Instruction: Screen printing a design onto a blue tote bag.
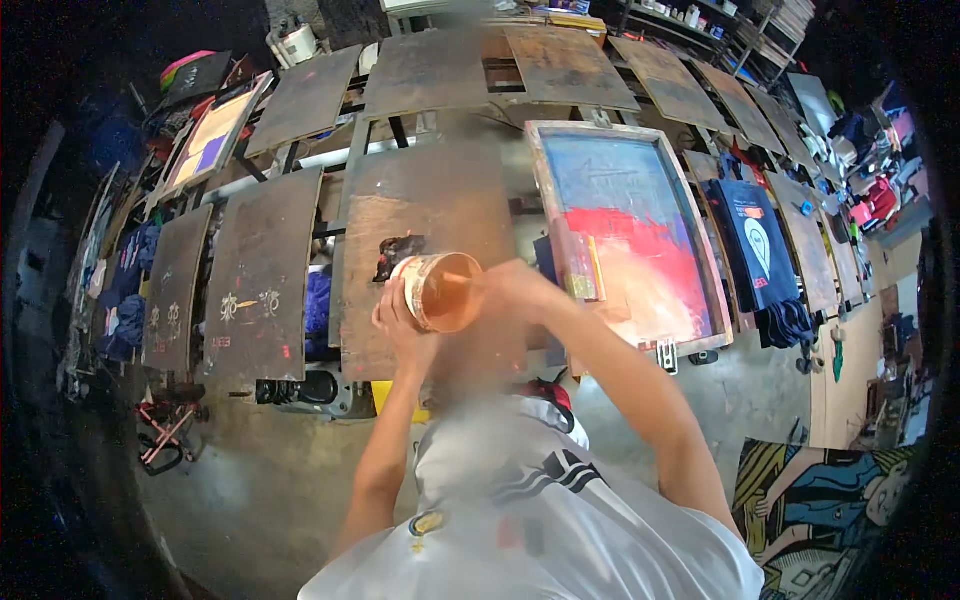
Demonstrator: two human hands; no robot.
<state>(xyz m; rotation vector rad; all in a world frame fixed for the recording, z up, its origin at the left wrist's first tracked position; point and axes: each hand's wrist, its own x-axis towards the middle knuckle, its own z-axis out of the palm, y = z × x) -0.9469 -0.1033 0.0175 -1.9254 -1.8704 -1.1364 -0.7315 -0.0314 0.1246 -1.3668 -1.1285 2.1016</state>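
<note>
Across the whole workshop a ring of dark, worn wooden boards point(258, 275) fans out on metal arms, and the person stands at its near edge, looking down. Largest close by is the printing screen point(628, 235), a framed rectangle tilted to the right of the hands, its mesh smeared with blue above and red and pale paint below. A flat scraper point(578, 265) lies on its left rim. Straight ahead is the board point(430, 215) that sits under the hands, with a dark paint blot point(398, 255) on it.

Held over that board is a small round tub point(440, 292) of orange paint, tipped so its mouth faces the camera. The left hand point(398, 322) is wrapped around the tub's side and base, fingers curled firmly shut on it. The right hand point(510, 290) is closed and reaches into the tub's mouth; it seems to grip a thin stick or spatula, though motion blur makes that hard to confirm.

Tipped this far, the tub could spill paint onto the board or the white shirt point(540, 510) below, and a jerk of the right hand would flick it.

To the right a dark blue shirt point(752, 245) lies on another board, near the screen. A comic-style picture point(825, 510) lies on the floor at lower right.
</note>
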